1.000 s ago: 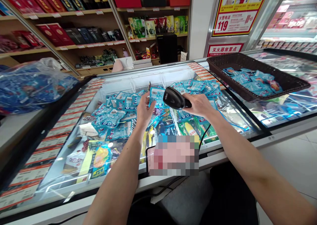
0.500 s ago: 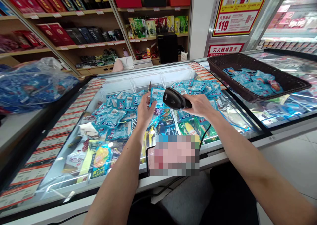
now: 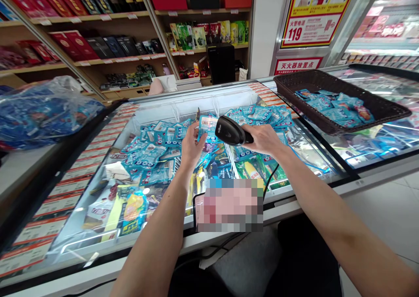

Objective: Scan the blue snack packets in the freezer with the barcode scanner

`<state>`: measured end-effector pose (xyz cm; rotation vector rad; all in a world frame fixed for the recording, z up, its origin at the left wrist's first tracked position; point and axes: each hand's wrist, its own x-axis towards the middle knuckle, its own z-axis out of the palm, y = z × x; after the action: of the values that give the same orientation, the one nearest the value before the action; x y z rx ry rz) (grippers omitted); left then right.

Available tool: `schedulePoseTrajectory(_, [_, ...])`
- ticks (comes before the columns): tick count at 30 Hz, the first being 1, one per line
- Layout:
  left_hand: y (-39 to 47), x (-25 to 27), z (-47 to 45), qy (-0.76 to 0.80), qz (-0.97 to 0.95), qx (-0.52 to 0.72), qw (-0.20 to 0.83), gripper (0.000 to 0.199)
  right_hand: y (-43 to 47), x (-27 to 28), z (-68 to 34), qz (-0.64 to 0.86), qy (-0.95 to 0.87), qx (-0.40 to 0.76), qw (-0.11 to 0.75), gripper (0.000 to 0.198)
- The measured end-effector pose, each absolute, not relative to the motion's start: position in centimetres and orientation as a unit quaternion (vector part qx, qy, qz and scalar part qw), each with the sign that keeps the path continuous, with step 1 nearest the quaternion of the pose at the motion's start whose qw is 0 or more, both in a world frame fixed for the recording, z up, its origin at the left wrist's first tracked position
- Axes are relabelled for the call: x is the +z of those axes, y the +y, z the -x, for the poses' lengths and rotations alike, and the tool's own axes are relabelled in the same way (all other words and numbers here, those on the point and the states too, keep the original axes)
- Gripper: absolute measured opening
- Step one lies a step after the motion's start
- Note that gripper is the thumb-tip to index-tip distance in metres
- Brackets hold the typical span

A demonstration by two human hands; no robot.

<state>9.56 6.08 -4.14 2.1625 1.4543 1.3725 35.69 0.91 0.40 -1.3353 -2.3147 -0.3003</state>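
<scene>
Left hand (image 3: 192,146) holds a blue packet (image 3: 207,129) upright over the freezer (image 3: 203,103), fingers pinched on its lower edge, barcode label facing the scanner. Right hand (image 3: 266,139) has fingers wrapped round the handle of a black barcode scanner (image 3: 231,131); its head sits just beside the packet, nearly touching. Scanner cable (image 3: 271,175) drops from below the right wrist. More blue packets (image 3: 153,146) lie heaped on the freezer's glass lid under and left of the hands. Dark wicker basket (image 3: 386,109), on the glass to the right, holds a few similar packets. Clear bag of blue packs (image 3: 42,111) sits far left. Shelves (image 3: 108,15) of boxed goods behind.
</scene>
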Motion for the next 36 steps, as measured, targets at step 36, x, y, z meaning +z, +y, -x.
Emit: schedulePoseTrajectory(36, [4.9, -3.0, -10.0, 0.544, -0.7, 0.462, -0.018, 0.048, 0.8, 0.5, -35.7, 0.488, -0.833, -0.111, 0.237, 0.036])
